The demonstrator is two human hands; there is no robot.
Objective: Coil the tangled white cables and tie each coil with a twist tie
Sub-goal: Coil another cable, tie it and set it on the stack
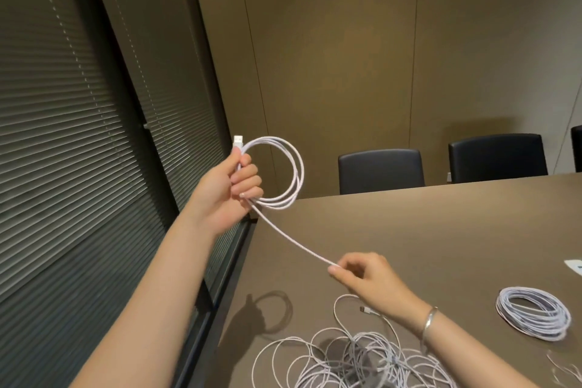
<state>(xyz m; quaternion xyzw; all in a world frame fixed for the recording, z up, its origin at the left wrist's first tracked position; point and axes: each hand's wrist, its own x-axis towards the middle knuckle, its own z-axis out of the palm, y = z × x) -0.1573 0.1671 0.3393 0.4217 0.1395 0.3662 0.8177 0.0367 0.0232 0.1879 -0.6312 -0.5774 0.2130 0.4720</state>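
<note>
Left hand (231, 190) mid-frame gripping small cable coil (282, 172), right hand (367, 277) lower centre pinching its taut tail, tangled cables (346, 359) on table (441, 230) bottom centre, finished coil (533, 312) lower right

an office meeting room: long table (441, 230), black chairs (381, 171), panelled walls (346, 57), slatted blinds (63, 135).

Both forearms bare, no sleeves in view. Right wrist carries a thin plain silver bangle (429, 321), set well back from the fingers (338, 274) of the right hand (368, 277). Left hand (226, 189) and wrist bare; no rings visible on either hand.
</note>
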